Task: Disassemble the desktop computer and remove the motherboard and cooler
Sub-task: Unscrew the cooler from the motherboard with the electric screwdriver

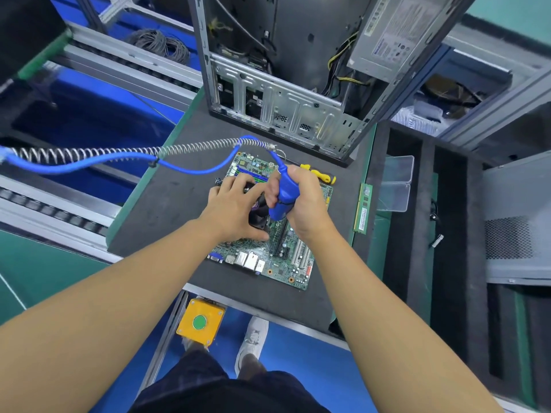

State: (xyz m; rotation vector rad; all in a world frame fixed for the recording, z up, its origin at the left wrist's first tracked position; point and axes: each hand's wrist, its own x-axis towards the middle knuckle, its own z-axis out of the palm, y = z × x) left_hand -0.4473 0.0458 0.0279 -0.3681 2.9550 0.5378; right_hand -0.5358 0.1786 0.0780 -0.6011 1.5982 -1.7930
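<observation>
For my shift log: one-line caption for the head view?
With left hand on the cooler, right hand holds blue screwdriver over the motherboard.

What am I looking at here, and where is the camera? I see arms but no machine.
There is no robot: these are a person's bare arms, filmed by one camera worn on the head, looking down. On the dark work mat lies a green motherboard, already out of the open computer case standing behind it. The left hand rests on the black cooler fan on the board. The right hand grips a blue powered screwdriver, pointing down beside the cooler; its blue cable runs off to the left. A memory stick lies right of the board, and a yellow-handled screwdriver lies behind it.
</observation>
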